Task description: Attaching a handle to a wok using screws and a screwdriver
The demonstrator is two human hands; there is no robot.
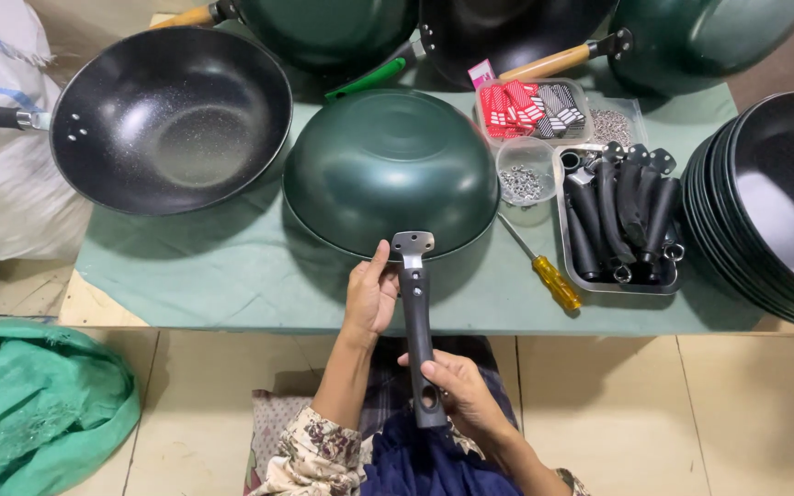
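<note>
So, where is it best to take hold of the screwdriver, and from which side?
Probably by the yellow grip of the screwdriver, coming from the near table edge with the right hand. It lies flat, thick grip pointing toward the person, thin shaft toward the wok.

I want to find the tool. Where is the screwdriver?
In the head view, the screwdriver lies on the table, right of the upside-down green wok and just left of the tray of black handles.
</note>
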